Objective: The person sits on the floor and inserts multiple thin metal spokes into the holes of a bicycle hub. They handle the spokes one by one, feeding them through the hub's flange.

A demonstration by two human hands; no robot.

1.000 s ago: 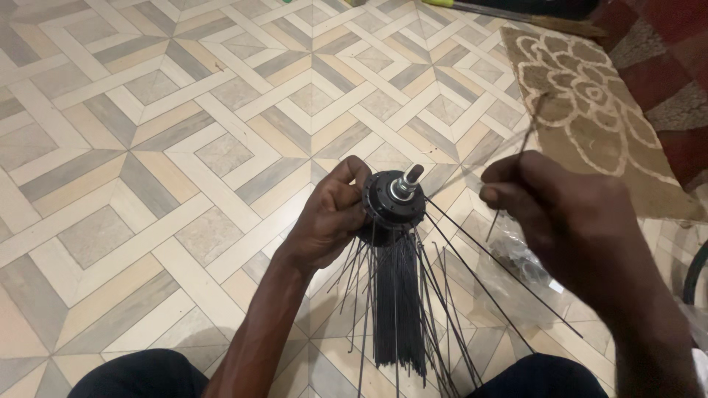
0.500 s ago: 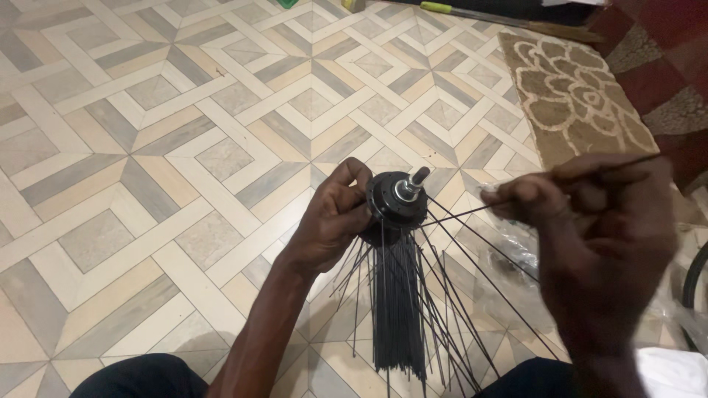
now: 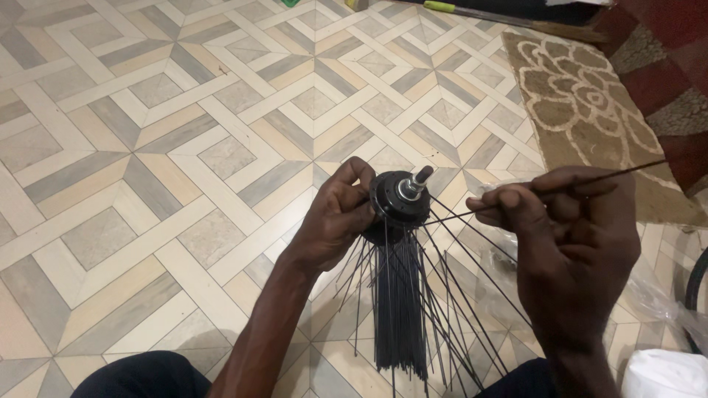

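My left hand (image 3: 335, 217) grips a black wheel hub (image 3: 398, 200) with a short silver axle at its top. Several thin black spokes (image 3: 402, 309) hang down from the hub in a loose bundle and fan out to the right. My right hand (image 3: 571, 243) pinches one long black spoke (image 3: 479, 208), which runs almost level from the hub through my fingers and out to the right. The two hands are a short way apart, with the hub between them.
The floor (image 3: 184, 133) is patterned tile in grey, beige and white. A tan rug with pale flower shapes (image 3: 582, 110) lies at the right. Clear plastic wrapping (image 3: 656, 298) and a white object (image 3: 664, 376) sit at the lower right, beside a dark curved rim (image 3: 693, 291).
My right hand has dropped and turned, and the spoke it holds has swung from upright to nearly level, pointing at the hub. The left hand has held the hub still.
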